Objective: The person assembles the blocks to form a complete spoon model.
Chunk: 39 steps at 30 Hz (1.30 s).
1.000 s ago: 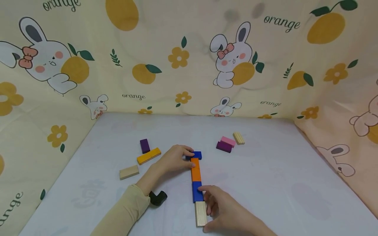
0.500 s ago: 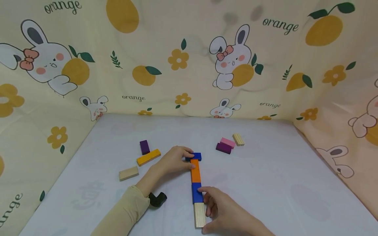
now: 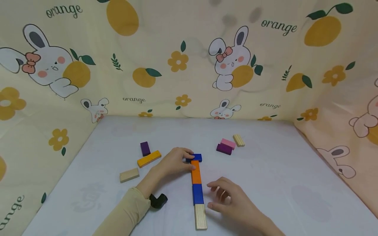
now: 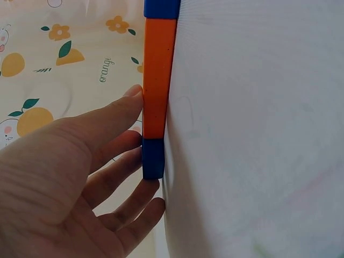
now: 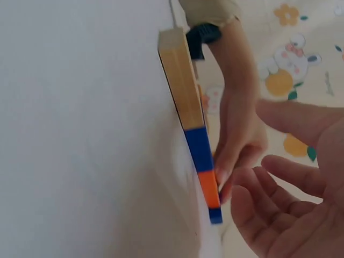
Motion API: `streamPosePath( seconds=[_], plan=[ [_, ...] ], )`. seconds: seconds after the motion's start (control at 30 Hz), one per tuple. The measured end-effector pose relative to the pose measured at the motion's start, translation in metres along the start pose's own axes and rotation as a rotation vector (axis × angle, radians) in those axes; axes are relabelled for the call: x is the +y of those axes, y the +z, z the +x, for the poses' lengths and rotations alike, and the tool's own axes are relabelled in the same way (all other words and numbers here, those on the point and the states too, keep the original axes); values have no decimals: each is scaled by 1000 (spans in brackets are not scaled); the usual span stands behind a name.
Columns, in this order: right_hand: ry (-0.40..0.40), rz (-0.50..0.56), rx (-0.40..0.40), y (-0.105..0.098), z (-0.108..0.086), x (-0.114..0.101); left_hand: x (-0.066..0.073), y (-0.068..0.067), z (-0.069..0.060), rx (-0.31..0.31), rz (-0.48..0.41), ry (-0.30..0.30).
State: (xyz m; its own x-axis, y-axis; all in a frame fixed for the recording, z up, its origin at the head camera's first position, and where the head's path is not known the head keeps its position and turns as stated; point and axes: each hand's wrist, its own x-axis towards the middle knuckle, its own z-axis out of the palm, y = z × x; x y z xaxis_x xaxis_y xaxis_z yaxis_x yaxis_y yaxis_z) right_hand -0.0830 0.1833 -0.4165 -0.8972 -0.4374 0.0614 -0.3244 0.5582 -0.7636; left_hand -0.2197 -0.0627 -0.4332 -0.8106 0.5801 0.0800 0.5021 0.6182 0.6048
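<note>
A row of wooden blocks runs away from me on the white table. Nearest is a plain wood block, then a blue block, then an orange block. Across the far end lies another blue block. My left hand holds that crosswise blue block lightly, fingers about its left end; the thumb touches the orange block. My right hand hovers right of the row, apart from it, with loosely bent fingers. In the right wrist view, the right hand has nothing between its fingers.
Left of the row lie a purple block, a yellow block and a plain block. Farther right are a pink block, a dark purple block and ridged plain wood. A black curved piece sits by the left sleeve.
My right hand has let go of the near plain block and drawn off to the right and slightly up. The left hand stays at the far end; the row keeps its place.
</note>
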Motion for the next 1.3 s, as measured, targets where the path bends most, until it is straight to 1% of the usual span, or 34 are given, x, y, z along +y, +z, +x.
streamPosePath(
  seconds=[0.13, 0.23, 0.33, 0.47, 0.57, 0.63, 0.7, 0.77, 0.87, 1.1, 1.2, 1.3],
  plan=[
    [9, -26, 106, -5, 4, 10, -2, 2, 0, -2, -3, 13],
    [33, -42, 161, -10, 7, 17, -2, 1, -1, 0, -14, 12],
    [32, -57, 219, -16, 9, 23, 0, 0, -1, 8, -21, 9],
    [-42, -81, 296, -22, 10, 29, 1, -1, -1, 3, -20, 2],
    [-98, -100, 332, -24, 11, 33, 1, -1, -1, 4, -21, 8],
    [-115, -107, 347, -25, 12, 35, 0, -1, -1, 9, -18, 19],
    [-109, -110, 355, -25, 13, 36, 0, -1, -1, 12, -14, 30],
    [-88, -119, 361, -26, 13, 37, -1, -2, 0, 12, -10, 40],
    [-47, -122, 367, -28, 14, 38, -1, -1, 0, 9, -10, 37],
    [28, -121, 353, -28, 14, 38, 0, 0, 1, 4, 10, 18],
    [65, -127, 343, -29, 15, 37, 0, 0, 0, 0, 9, 10],
    [85, -134, 345, -32, 17, 38, 0, 0, 0, 1, 4, 6]
  ],
)
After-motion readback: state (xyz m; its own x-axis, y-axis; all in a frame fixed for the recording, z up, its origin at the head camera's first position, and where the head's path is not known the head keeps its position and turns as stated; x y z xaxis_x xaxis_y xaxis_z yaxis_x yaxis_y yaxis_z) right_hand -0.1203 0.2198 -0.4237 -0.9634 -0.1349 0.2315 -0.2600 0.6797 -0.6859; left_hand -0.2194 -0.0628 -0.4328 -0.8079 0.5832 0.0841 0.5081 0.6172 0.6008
